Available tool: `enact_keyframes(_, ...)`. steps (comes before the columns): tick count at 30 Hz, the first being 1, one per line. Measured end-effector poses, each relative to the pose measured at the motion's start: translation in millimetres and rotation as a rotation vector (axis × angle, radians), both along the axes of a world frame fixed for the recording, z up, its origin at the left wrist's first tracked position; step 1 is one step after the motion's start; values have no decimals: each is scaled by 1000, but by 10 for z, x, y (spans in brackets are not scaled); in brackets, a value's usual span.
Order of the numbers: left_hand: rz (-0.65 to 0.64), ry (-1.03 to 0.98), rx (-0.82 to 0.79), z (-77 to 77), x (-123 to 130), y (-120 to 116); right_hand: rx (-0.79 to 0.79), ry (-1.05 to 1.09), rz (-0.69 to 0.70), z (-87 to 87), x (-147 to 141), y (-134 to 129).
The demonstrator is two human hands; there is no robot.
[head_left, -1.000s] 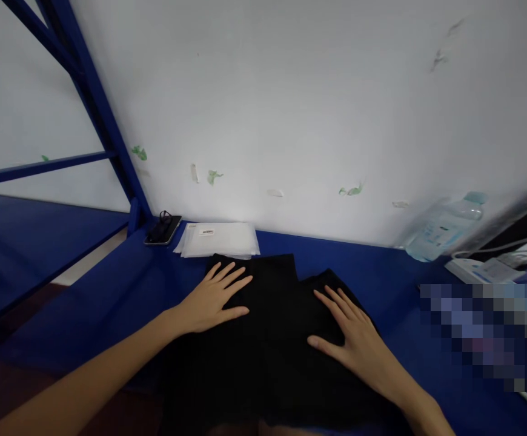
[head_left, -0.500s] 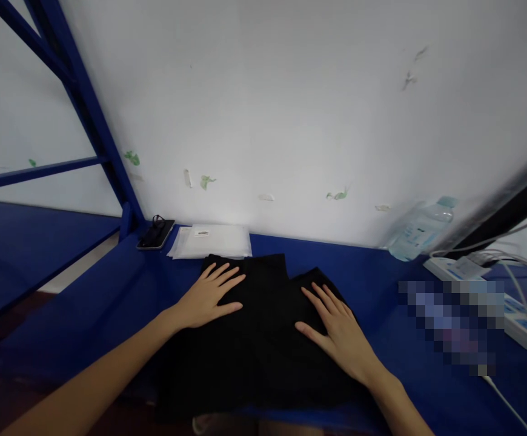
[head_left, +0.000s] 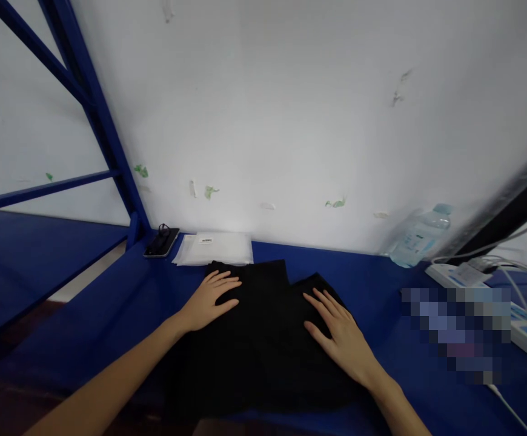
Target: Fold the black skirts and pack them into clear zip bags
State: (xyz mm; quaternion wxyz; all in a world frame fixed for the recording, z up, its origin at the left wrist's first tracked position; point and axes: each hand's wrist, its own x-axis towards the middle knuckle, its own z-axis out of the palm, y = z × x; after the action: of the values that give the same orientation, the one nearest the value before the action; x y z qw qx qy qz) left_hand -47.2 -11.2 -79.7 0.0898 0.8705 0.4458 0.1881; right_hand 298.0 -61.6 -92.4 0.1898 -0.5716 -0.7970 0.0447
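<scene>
A piece of black clothing (head_left: 263, 339), whose exact kind I cannot make out, lies spread on the blue table (head_left: 109, 315). Its far edge has a notch between two raised parts. My left hand (head_left: 211, 300) rests flat on its upper left part, fingers spread. On the upper right part lies my right hand (head_left: 336, 336), palm down with its fingers apart. Neither hand grips the cloth. Just beyond the garment is a stack of white plastic packets (head_left: 225, 249) with a small label.
A black phone (head_left: 161, 242) with a dark looped item on it lies by the blue metal frame (head_left: 109, 142). To the right are a tilted clear bottle (head_left: 420, 236), white power strips (head_left: 454, 275) with cables, and a pixelated object (head_left: 454, 333). A white wall (head_left: 281, 121) stands behind.
The view has tilted up slightly, so the scene sits a little lower. My hands stay flat on the black cloth; the right has slid slightly to the right, and the left slightly left.
</scene>
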Motion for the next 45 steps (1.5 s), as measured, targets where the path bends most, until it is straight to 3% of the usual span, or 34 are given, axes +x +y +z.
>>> enact_keyframes(20, -2, -117, -24, -53, -41, 27, -13, 18, -28, 44, -44, -5)
enact_keyframes(37, 9, -75, -81, 75, -29, -90, 33, 9, -4, -70, 18, 13)
enact_keyframes(45, 175, -146, 123, 1, -208, -14, 44, 4, -26, 3, -29, -43)
